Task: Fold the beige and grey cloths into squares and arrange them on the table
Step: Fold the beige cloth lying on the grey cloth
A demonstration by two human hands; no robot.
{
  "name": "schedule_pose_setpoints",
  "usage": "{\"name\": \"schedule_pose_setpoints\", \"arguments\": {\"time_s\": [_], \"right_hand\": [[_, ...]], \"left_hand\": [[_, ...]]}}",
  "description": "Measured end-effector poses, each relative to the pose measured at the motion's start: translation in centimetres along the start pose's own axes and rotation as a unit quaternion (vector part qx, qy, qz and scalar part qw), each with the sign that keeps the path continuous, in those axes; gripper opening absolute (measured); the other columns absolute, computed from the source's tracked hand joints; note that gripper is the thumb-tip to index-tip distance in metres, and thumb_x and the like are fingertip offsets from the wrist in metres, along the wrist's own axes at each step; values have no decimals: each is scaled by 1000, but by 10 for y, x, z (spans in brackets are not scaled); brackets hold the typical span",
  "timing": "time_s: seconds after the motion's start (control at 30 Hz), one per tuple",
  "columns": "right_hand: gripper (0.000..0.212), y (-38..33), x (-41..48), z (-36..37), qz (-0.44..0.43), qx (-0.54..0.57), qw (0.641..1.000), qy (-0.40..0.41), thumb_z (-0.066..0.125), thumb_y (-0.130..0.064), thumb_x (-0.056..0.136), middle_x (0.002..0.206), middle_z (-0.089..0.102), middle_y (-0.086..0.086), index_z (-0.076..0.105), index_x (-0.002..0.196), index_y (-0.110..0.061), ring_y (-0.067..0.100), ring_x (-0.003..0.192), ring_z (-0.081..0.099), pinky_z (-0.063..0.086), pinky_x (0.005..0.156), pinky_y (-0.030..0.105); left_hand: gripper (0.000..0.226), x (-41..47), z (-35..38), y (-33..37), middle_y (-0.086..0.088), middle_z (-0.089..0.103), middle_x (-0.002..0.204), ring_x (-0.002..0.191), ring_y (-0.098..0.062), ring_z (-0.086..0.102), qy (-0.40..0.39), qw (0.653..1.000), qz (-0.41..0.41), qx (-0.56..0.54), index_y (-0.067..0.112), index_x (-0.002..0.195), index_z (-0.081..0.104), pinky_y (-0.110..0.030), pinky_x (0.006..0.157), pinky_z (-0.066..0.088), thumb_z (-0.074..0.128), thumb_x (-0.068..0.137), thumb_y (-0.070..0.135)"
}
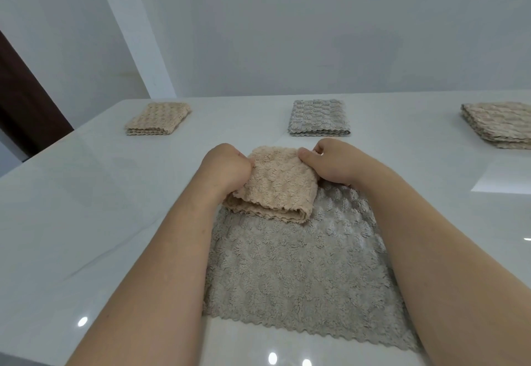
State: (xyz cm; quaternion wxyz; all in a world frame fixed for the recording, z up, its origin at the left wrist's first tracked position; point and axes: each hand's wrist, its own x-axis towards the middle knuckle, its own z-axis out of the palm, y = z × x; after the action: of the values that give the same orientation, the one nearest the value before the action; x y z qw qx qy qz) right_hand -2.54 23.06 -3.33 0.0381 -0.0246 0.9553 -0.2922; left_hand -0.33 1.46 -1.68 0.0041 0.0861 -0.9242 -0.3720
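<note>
A folded beige cloth is held between both hands over the far edge of a flat, unfolded grey cloth spread in front of me. My left hand grips the beige cloth's left side. Its right top corner is pinched by my right hand. The near folded edge of the beige cloth rests on the grey one. Along the back of the white table lie a folded beige square at left, a folded grey square in the middle and a folded beige-grey pile at right.
The table's left edge runs diagonally at far left, with a dark brown panel beyond it. A white wall stands right behind the table's back edge.
</note>
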Motion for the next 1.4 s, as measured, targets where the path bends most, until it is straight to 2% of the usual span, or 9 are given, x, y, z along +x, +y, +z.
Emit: {"name": "schedule_pose_setpoints", "arguments": {"time_s": [0.17,0.3,0.4,0.53,0.73,0.9,1.1,1.2,1.4], "right_hand": [[59,2,1,1,-2,6,1000,-7,43,-61,100,128,63,12,53,129,-11,29,114,59,37,82,31],[58,1,0,2,-4,2,1000,-7,44,-61,100,128,61,11,51,130,-12,27,108,57,39,83,33],[59,1,0,2,-7,9,1000,-11,44,-63,99,122,62,9,50,130,-14,28,107,58,39,83,33],[51,2,0,4,-17,16,1000,-15,44,-64,98,94,57,-1,50,117,-17,24,89,55,38,77,32],[46,-1,-3,3,-22,24,999,-14,44,-60,100,87,58,-3,54,108,-17,16,79,55,37,66,31],[44,-3,-6,1,-24,25,999,-13,43,-56,102,88,57,-5,57,113,-16,16,84,54,37,74,33],[40,-4,-8,0,-30,23,999,-14,46,-53,103,84,58,-3,56,111,-16,9,75,52,34,60,27],[38,-5,-10,-1,-36,32,999,-14,48,-52,103,80,59,-2,55,110,-15,11,71,52,34,58,28],[37,-8,-12,-2,-40,43,998,-12,49,-50,102,79,60,-1,54,109,-15,13,70,53,36,59,28]], "left_hand": [[45,-6,0,2,0,45,60,56,-20,43,-26,1000,-8,-10,15,64,50,-28,57,37,68,93,45],[29,-8,0,1,3,63,96,85,-16,60,-36,998,11,-42,19,94,60,-32,77,50,83,83,34],[29,-5,-1,0,-2,65,104,89,-18,63,-6,999,10,-52,21,98,60,-37,84,55,84,83,25],[29,-3,-1,-2,-5,64,113,102,-24,64,0,1000,16,-8,19,108,59,-41,91,55,79,87,21],[35,-3,0,-2,-7,63,120,109,-28,63,3,995,21,95,16,126,59,-32,83,50,67,92,13],[15,-4,2,-3,-2,59,87,92,-29,65,26,987,28,157,17,101,58,-41,83,56,63,89,11],[46,5,6,-11,0,65,120,105,-24,63,32,995,29,93,23,129,56,-39,85,57,66,85,14],[30,6,12,-11,3,65,117,98,-17,61,87,990,81,71,25,120,62,-27,73,48,62,91,19],[14,10,24,-16,2,70,109,98,-19,64,116,979,121,113,24,110,68,-34,85,55,59,99,24]]}}
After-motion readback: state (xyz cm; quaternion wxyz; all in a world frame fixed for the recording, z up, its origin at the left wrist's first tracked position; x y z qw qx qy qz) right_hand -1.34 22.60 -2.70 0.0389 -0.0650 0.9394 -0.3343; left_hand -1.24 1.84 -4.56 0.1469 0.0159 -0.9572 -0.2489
